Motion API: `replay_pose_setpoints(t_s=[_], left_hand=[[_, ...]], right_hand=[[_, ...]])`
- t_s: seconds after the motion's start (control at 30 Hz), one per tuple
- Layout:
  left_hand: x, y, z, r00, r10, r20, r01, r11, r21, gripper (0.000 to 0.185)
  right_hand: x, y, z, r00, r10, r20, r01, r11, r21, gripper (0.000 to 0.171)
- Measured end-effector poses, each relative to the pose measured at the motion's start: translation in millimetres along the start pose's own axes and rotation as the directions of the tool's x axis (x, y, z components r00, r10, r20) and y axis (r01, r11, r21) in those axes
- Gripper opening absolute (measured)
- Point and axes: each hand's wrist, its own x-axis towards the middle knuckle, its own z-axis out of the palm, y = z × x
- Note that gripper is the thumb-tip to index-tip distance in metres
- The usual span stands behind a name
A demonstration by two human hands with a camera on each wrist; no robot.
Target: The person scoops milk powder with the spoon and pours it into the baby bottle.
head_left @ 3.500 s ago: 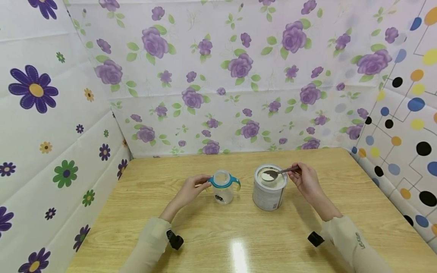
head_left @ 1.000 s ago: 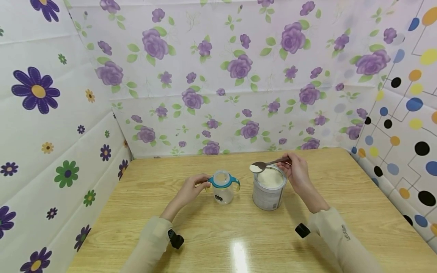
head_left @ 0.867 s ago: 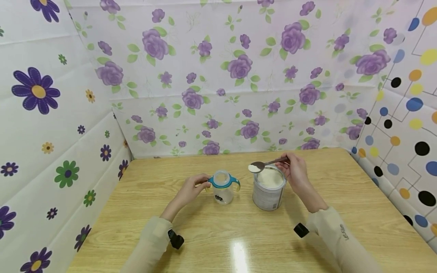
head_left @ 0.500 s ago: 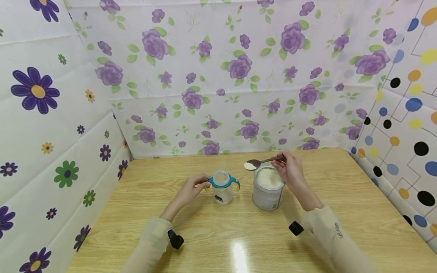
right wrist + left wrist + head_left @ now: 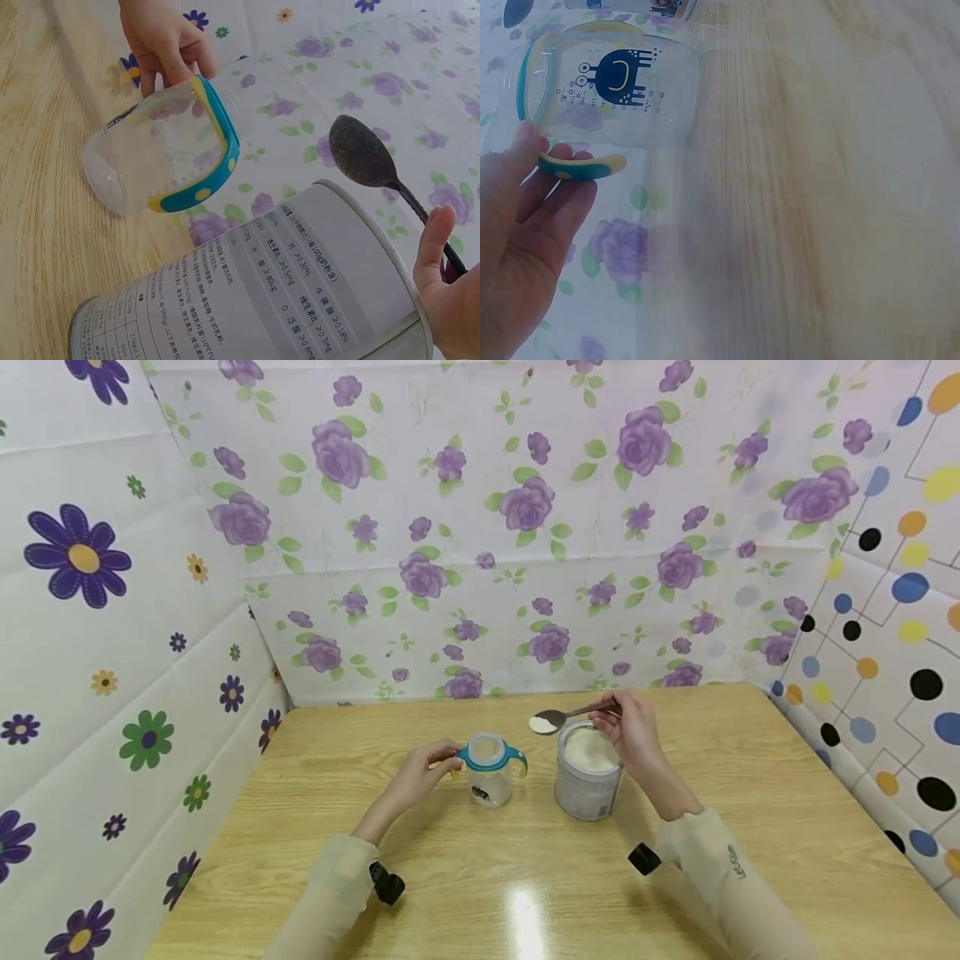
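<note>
Left hand (image 5: 418, 779) and right hand (image 5: 637, 739) are apart at mid-frame. On the tan wooden worktop (image 5: 450, 893), a grey-white cylindrical can (image 5: 587, 793) stands beside the right hand; at centre, the left hand pinches the handle of a clear plastic cup with turquoise-and-yellow handles (image 5: 492, 787). The right hand grips a dark-brown spoon (image 5: 556, 717), its bowl holding white powder (image 5: 541, 724).

Purple-rose backdrop (image 5: 480, 527) behind wooden table (image 5: 465, 877)

The light wood-grained counter (image 5: 465, 868) spreads across the lower middle of the head view, its far edge running just below the frame's midline. A clear cup (image 5: 491, 781) with a blue collar and two handles stands upright on it near the centre. Right of that, apart, stands an upright, open grey can (image 5: 587, 792).
</note>
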Motion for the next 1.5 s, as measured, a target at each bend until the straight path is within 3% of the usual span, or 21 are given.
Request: replay_pose_setpoints(t_s=[0.53,1.0,1.5], left_hand=[[-2.1,-1.0,0.1,1.0,0.005,0.016,-0.005,1.0,-0.005,0.017],[-0.4,-2.5,-0.1,1.0,-0.002,0.011,0.002,1.0,0.003,0.017],[0.8,-2.4,-0.3,1.0,0.006,0.004,-0.006,1.0,0.019,0.016]], right_hand=[[1,4,7,1.0,0.025,-0.003,-0.024,1.0,0.017,0.033],[4,8,9,0.999,0.015,0.044,-0.014,1.0,-0.013,0.033],[5,10,19,0.999,0.037,0.025,-0.036,0.999,-0.019,0.034]])
